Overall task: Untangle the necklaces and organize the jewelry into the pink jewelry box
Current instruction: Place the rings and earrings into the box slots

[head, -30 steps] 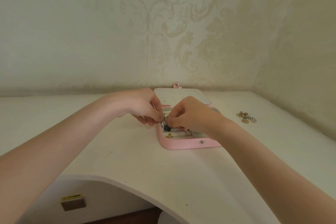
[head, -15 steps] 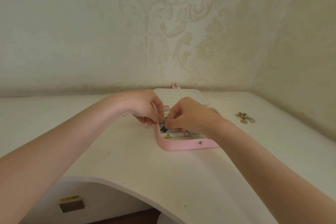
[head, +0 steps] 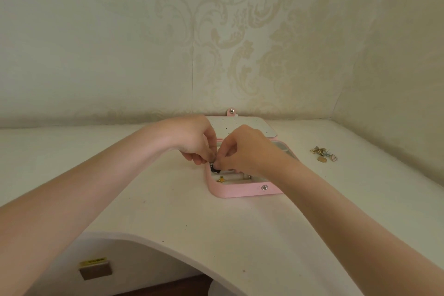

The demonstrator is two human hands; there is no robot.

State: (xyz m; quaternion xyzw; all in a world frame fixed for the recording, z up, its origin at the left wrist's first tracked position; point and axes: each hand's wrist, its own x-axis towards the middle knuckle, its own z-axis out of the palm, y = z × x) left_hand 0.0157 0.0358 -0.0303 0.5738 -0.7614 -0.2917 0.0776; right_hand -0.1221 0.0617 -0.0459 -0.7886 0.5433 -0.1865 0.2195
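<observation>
Together, both hands' fingers [head: 217, 164] pinching dark piece [head: 214, 168]

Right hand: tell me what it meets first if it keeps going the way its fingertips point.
The right hand points down and left; it would likely first meet the small dark piece at its fingertips, then the left hand. Depth is unclear.

The small yellow label [head: 93, 261] under the bench edge carries dark marks, perhaps characters, too blurred to read.
</observation>
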